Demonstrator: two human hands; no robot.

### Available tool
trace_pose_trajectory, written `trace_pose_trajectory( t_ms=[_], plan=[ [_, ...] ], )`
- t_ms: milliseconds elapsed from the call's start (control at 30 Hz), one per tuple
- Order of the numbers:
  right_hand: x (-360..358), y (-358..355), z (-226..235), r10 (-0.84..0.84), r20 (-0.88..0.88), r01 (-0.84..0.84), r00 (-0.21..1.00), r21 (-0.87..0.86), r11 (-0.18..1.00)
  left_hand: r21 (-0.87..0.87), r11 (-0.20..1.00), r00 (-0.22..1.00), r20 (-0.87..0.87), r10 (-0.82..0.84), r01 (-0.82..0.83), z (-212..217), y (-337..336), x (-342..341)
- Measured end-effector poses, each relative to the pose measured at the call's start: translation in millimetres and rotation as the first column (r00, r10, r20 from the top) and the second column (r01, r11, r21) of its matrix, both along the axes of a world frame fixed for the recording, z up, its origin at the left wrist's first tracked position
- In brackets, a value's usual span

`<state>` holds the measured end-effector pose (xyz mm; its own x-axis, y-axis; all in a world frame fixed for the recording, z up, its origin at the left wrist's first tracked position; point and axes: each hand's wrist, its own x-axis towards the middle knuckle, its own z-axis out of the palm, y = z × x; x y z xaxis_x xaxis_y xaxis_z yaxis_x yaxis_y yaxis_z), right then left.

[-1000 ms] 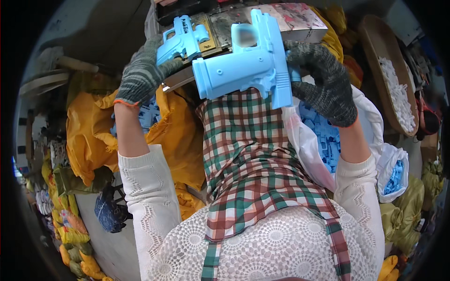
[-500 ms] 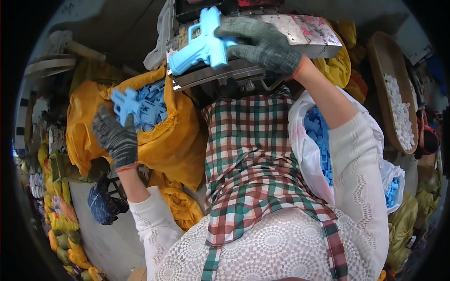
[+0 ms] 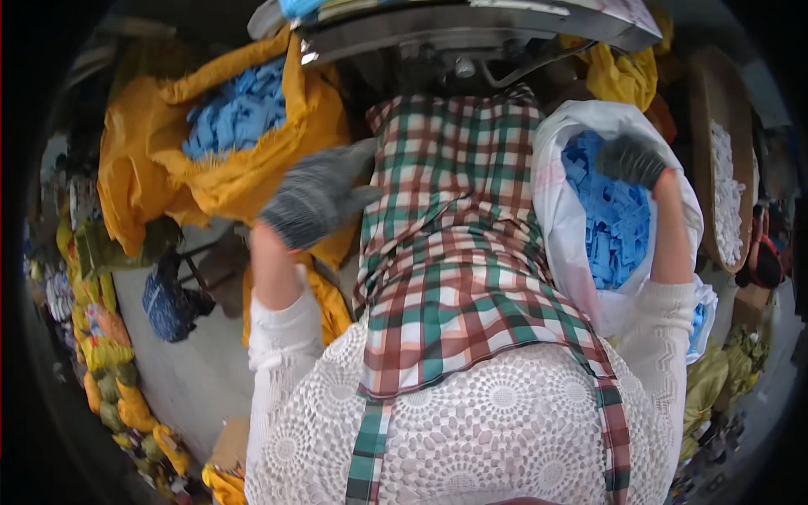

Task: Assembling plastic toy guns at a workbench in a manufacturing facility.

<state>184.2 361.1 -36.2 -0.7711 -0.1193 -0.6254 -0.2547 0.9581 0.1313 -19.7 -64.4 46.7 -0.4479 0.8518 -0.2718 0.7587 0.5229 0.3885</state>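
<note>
The right hand (image 3: 633, 160), gloved, reaches into the white bag (image 3: 562, 220) on the right, its grip curled among the blue plastic parts (image 3: 619, 227). The left hand (image 3: 313, 202), gloved, hovers loosely open and empty beside the yellow sack (image 3: 210, 181).

A checked apron (image 3: 446, 252) hangs beside a basket of white pieces (image 3: 728, 194).

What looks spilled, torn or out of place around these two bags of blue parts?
Nothing stands out as spilled. The blue plastic parts sit inside the yellow bag, whose rim is frayed. More fill the white bag, where the gloved right hand reaches in. The gloved left hand hangs beside the yellow bag, holding nothing.
</note>
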Motion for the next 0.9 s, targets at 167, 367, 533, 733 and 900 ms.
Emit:
trace_pose_trajectory(
  t_ms=[167, 367, 533, 733, 900],
  plan=[
    [93, -35, -163, -0.463, -0.338, 0.431, 0.819, -0.169, 0.886, 0.142, 0.958, 0.952, 0.143, -0.271, 0.251, -69, 26, 53],
    [79, -46, -176, -0.608, -0.235, 0.589, 0.759, -0.152, 0.794, 0.016, 0.956, 0.928, 0.237, -0.287, 0.292, -89, 32, 82],
    [89, -20, -158, -0.546, -0.346, 0.469, 0.763, -0.285, 0.836, 0.032, 0.958, 0.934, 0.214, -0.285, 0.285, -98, 26, 85],
    [96, 37, -37, -0.871, -0.16, 0.625, 0.465, -0.638, 0.451, 0.395, 0.913, 0.936, 0.273, -0.223, 0.103, -86, 38, 79],
    [72, -75, 91, -0.907, -0.371, 0.173, 0.198, -0.898, 0.405, 0.78, 0.595, 0.932, 0.336, -0.137, -0.194, -73, 80, 79]
  ],
)
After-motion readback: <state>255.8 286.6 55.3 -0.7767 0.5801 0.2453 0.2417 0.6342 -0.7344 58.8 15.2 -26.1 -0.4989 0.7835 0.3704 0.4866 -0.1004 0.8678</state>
